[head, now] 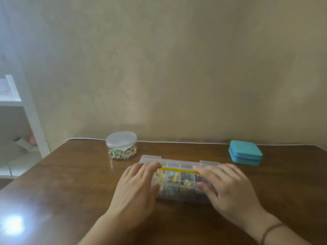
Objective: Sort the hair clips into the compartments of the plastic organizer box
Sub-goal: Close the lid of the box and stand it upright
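The clear plastic organizer box [178,179] lies lid-down-shut near the middle of the brown wooden surface [70,183], small coloured hair clips [174,177] showing blurred through its compartments and a yellow strip [178,169] running along its lid; the left hand [136,190] rests on its left end and the right hand [228,190] on its right end — each grip is loose, fingers laid nearly straight over the lid with the thumb against the near side. Behind the box to the left stands a round clear jar [121,145] with a pale lid, holding small gold and green pieces; well apart to the right lies a closed teal case [245,153] — a dark band [270,230] circles the right wrist.
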`<state>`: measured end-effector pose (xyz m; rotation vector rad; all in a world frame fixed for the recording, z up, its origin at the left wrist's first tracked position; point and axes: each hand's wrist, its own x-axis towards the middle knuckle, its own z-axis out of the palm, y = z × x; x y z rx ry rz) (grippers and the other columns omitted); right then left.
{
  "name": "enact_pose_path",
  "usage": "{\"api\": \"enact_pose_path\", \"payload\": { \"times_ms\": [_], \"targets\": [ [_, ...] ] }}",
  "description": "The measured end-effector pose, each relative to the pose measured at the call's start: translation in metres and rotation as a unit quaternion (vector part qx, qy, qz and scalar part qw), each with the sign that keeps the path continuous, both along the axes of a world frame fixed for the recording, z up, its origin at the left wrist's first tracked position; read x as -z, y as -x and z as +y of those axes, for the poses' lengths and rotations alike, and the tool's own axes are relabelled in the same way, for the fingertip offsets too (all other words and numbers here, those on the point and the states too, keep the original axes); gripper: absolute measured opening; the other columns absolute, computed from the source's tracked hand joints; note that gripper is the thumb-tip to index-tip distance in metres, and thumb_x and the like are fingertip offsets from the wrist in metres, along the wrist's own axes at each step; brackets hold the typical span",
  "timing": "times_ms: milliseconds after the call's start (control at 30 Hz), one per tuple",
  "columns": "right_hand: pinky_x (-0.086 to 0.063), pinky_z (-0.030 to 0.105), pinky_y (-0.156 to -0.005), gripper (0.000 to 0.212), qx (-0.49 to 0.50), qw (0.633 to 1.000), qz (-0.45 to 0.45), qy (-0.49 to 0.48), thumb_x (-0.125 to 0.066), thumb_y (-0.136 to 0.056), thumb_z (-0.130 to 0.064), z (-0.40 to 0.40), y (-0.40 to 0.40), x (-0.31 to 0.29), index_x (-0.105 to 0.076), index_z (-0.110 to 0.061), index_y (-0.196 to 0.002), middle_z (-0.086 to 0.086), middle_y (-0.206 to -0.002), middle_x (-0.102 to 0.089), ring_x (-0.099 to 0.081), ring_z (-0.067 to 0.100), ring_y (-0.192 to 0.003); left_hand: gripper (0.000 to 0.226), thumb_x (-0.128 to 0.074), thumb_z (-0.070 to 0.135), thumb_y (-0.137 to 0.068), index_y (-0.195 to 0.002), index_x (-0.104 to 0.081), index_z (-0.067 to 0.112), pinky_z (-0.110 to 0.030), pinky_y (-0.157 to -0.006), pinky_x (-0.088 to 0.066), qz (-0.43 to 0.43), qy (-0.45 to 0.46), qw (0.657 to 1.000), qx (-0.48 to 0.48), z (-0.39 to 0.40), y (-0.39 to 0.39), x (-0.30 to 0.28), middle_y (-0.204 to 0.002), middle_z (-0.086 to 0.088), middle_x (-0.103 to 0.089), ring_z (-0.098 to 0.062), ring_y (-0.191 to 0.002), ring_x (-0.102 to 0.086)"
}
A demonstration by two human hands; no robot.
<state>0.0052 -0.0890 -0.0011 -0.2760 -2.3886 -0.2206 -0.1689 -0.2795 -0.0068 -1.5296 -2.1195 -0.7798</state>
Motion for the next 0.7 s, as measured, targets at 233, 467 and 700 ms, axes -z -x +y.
{"api": "enact_pose_path", "payload": {
  "times_ms": [233, 467, 700],
  "targets": [
    [-0.049, 0.029, -0.090, 0.012, -0.004, 0.943, -0.125, 0.309, -0.062, -0.090, -0.038, 0.079, 0.070, -0.024, -0.064, -0.045, -0.099, -0.026, -0.108, -0.060, -0.054, 0.000, -0.105, 0.037, -0.037, 0.065, -0.094, -0.102, -0.057, 0.034, -0.035, -0.094, -0.036, 0.038, 0.028, 0.999, -0.017, 0.038, 0.027, 0.002, -0.104, 0.016, -0.051, -0.013, -0.099, -0.047],
    [-0.050, 0.025, -0.081, 0.016, 0.059, 0.916, -0.103, 0.383, -0.057, -0.094, -0.034, 0.079, 0.051, -0.020, -0.062, -0.043, -0.106, -0.017, -0.102, -0.067, -0.059, 0.001, -0.094, 0.037, -0.054, 0.048, -0.089, -0.125, -0.053, 0.042, -0.045, -0.098, -0.028, -0.002, 0.097, 0.982, -0.164, 0.076, 0.044, -0.014, -0.124, 0.004, -0.046, -0.026, -0.117, -0.039],
    [-0.032, 0.012, -0.102, 0.073, -0.143, 0.908, -0.200, 0.339, -0.062, -0.066, -0.077, -0.004, 0.017, 0.001, -0.028, -0.068, -0.130, -0.046, -0.131, -0.038, -0.035, -0.025, -0.120, 0.060, -0.037, 0.072, -0.078, -0.123, -0.055, 0.037, -0.038, -0.092, -0.044, -0.183, 0.136, 0.973, -0.034, 0.106, 0.024, -0.040, -0.126, 0.012, -0.059, -0.017, -0.117, -0.052]
  ]
}}
